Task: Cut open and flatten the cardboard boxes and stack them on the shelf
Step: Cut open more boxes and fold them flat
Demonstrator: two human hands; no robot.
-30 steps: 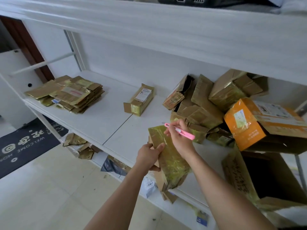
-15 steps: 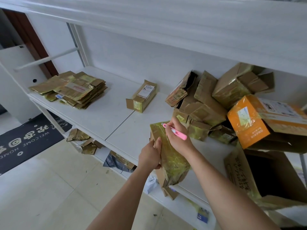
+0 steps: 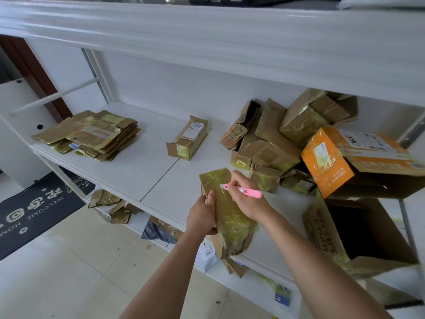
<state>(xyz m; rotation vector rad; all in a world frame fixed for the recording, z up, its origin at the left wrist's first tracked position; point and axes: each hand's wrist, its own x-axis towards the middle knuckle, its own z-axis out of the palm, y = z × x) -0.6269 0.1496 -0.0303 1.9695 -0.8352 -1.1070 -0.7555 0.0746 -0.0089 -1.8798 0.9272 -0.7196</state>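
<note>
Shelf (image 3: 128, 171), white, runs from left of frame to right edge; everything sits on it or below it. One shelf board in use, one more above, one lower.

Big open carton (image 3: 358, 236) at lower right, one, mouth toward camera, dark inside; looks stiff but light, best taken by a wall edge. Orange box (image 3: 331, 162) just above it at right, one, printed label on top, tilted on the heap.

Heap of uncut boxes (image 3: 276, 146) at right centre, roughly seven or eight brown taped ones, jumbled and leaning on each other; exact count unclear, some hidden. Flattened stack (image 3: 92, 137) at left centre, maybe ten sheets or more, layers too thin to count. Lone small box (image 3: 187, 139) centre, one, lying flat, apart from both piles. Scraps on the lower shelf, several, not counted.

Box in hand (image 3: 227, 217), one, lower centre, held over the shelf's front edge. Judged light, thin cardboard, already crumpled so fairly soft; wrapped in glossy yellowish tape, likely slippery. Hold by a side edge, clear of the cutting line.

Left hand (image 3: 202, 217) grips the box's left edge, fingers curled round it. Right hand (image 3: 246, 196) pinches the pink cutter (image 3: 243, 190), tip on the taped face near the top.
</note>
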